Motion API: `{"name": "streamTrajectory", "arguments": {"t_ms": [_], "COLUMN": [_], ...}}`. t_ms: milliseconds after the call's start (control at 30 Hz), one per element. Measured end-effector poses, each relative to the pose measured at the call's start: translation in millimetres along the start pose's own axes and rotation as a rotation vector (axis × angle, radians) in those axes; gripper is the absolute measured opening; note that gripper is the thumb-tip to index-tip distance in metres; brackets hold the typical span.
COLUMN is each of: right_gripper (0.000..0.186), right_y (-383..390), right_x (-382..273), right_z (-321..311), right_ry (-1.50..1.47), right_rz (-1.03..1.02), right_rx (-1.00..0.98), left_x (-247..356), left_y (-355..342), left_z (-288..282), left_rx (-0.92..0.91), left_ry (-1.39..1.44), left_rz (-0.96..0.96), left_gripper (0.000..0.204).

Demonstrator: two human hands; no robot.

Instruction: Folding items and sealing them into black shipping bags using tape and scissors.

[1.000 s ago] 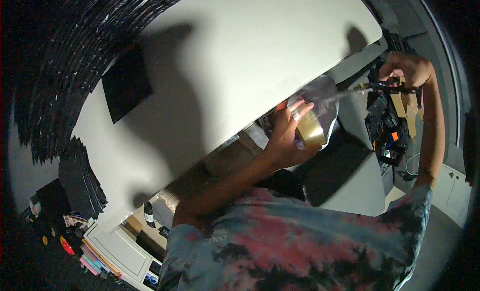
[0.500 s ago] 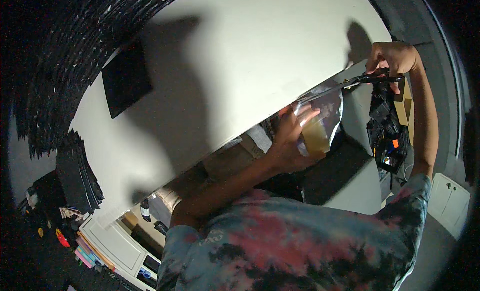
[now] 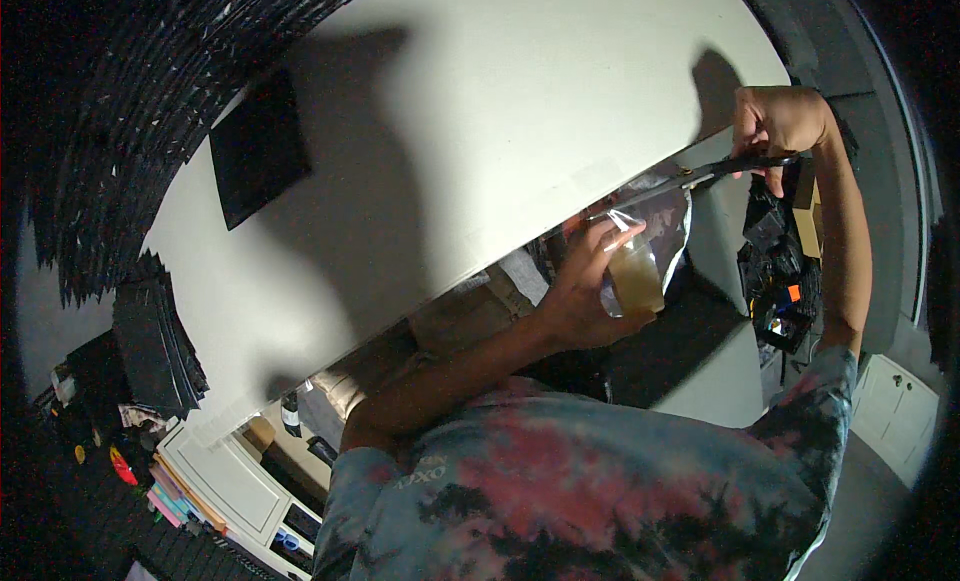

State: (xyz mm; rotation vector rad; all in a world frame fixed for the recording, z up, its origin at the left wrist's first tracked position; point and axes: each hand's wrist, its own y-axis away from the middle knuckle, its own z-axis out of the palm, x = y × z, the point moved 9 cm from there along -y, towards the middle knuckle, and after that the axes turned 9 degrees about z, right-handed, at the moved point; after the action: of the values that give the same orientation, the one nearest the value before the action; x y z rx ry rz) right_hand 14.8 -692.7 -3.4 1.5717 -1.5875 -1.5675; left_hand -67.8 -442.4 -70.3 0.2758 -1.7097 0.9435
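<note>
My left hand (image 3: 580, 296) is closed on a clear plastic bag (image 3: 637, 279) with something yellowish in its lower part, just off the table's near edge. The bag's crinkled upper part spreads to the right, shiny and partly see-through. In my right hand (image 3: 785, 123), at the right, are black-handled scissors (image 3: 715, 169), its fingers in the handle loops. The long blades point left toward the fingers of my left hand and lie across the top of the bag. Whether the blade tips are parted is hard to see.
The large white table (image 3: 560, 91) carries a flat black sheet (image 3: 262, 153) at the left. Beyond its left edge are rows of black sheets (image 3: 110, 181) and a smaller stack (image 3: 158, 346). A cardboard box (image 3: 807, 213) stands beside black clutter at the right. White cabinets (image 3: 895, 411) are at lower right.
The scissors' handles have come closer together and their blades lie narrower over the bag. My right hand has shifted slightly; my left hand keeps its hold.
</note>
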Motion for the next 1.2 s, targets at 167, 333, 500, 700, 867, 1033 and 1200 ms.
{"name": "streamTrajectory", "arguments": {"t_ms": [167,333,500,700,867,1033,1200], "right_gripper": [0.022,0.019,0.045,0.034,0.024,0.018,0.01], "right_y": [51.6,94.9,41.7,54.9,32.2,20.7,42.0], "right_x": [-4.4,-2.2,18.4,-33.9,-77.4,-103.9,-93.0], "right_z": [-12.6,-52.8,-71.9,-46.8,61.1,120.1,116.0], "right_ry": [-0.002,-0.242,0.201,0.616,-0.319,-0.565,-0.607], "right_rz": [-0.229,-0.076,0.085,-0.157,-0.208,-0.345,-0.361], "right_rx": [0.047,0.725,0.909,1.677,0.931,0.695,0.878], "left_x": [8.6,3.7,21.3,36.4,38.2,39.2,37.4], "left_y": [12.6,34.1,26.6,20.8,16.0,6.2,-4.5], "left_z": [7.5,17.9,18.2,2.0,-6.2,-3.8,20.2], "left_rx": [-0.061,-0.151,-0.184,-0.154,-0.167,-0.112,-0.063], "left_ry": [-0.028,-0.029,-0.06,-0.11,-0.112,-0.098,0.009], "left_rz": [0.069,0.02,0.054,0.098,0.038,0.163,0.196], "left_gripper": [0.094,0.092,0.095,0.095,0.097,0.1,0.112]}}
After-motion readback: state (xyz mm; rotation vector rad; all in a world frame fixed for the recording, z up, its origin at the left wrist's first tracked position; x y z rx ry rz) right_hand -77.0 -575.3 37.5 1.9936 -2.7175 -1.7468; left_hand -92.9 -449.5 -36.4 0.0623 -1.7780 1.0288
